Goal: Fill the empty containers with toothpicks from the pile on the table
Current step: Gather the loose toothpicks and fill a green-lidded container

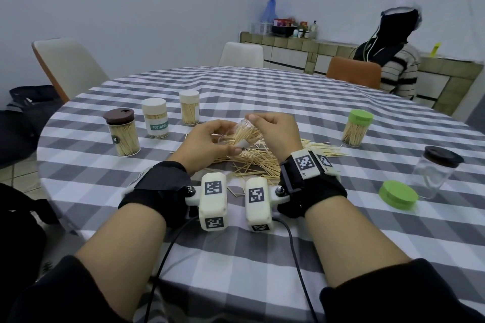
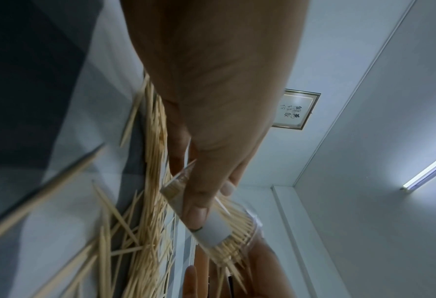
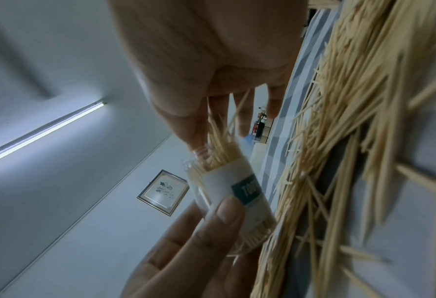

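Left hand (image 1: 207, 139) grips the jar (image 3: 233, 193) around its label, tilted over the pile (image 1: 252, 160). Right hand (image 1: 275, 131) pinches toothpicks (image 3: 218, 141) at its mouth. Jar looks light, smooth, likely slippery: hold mid-body. Toothpicks stiff, light, prone to scatter. Empty jar (image 1: 433, 176) sits far right.

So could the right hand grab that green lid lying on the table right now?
Probably not yet: the right hand is busy pushing toothpicks into the jar. The green lid lies uncovered on that side, though.
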